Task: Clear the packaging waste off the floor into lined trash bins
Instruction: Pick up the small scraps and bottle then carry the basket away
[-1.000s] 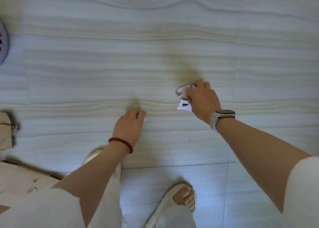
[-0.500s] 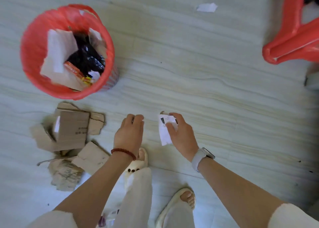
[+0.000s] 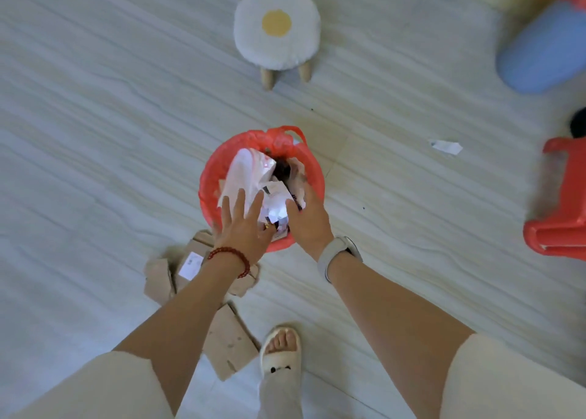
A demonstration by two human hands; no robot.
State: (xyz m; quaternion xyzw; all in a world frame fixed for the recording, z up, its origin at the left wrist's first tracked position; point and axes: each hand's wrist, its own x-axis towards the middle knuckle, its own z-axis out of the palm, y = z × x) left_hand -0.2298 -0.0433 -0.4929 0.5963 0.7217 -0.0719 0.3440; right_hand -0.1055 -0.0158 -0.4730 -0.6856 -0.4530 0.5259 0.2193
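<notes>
Nearest, torn cardboard pieces (image 3: 230,344) lay on the pale floor (image 3: 95,165) beside a slippered foot (image 3: 280,349). Just beyond, both hands hovered over the red-lined trash bin (image 3: 209,177): the left hand (image 3: 244,228) with fingers spread wide and holding nothing, the right hand (image 3: 309,220) with fingers straight above white paper waste (image 3: 247,171) in the bin. Farther right lay a paper scrap (image 3: 445,147) near a red plastic stool (image 3: 561,215). Farthest stood a daisy-cushion stool (image 3: 276,28).

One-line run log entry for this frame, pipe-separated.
phase: dumping paper scraps | left hand: open over red-lined round trash bin | right hand: open at rim | left on floor: torn brown cardboard pieces, white paper scrap
</notes>
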